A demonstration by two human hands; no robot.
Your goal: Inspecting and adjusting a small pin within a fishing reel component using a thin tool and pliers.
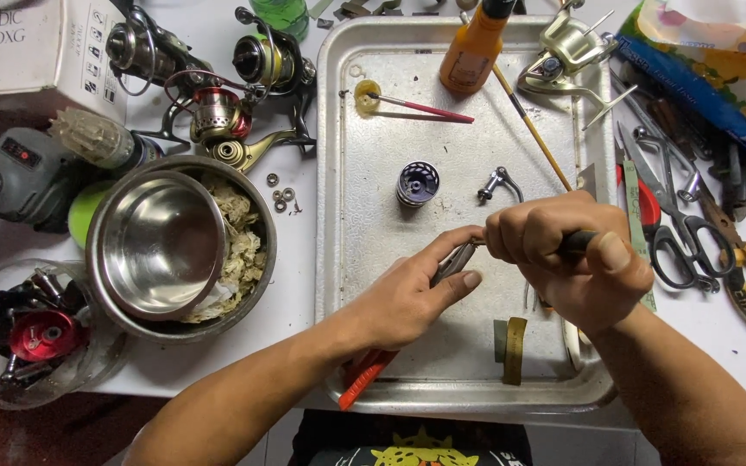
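Head view: my left hand [407, 298] is clamped on red-handled pliers [446, 267]; right hand [567, 255] is fisted round a dark tool handle [576, 243], tips meeting over the metal tray [338, 173]. Spool [417, 183] sits just beyond; scissors [679, 216] on tabletop [300, 302] to the right.

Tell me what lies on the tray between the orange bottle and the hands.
In the head view, between the orange bottle and the hands, the metal tray holds a dark blue spool and a small bent metal part.
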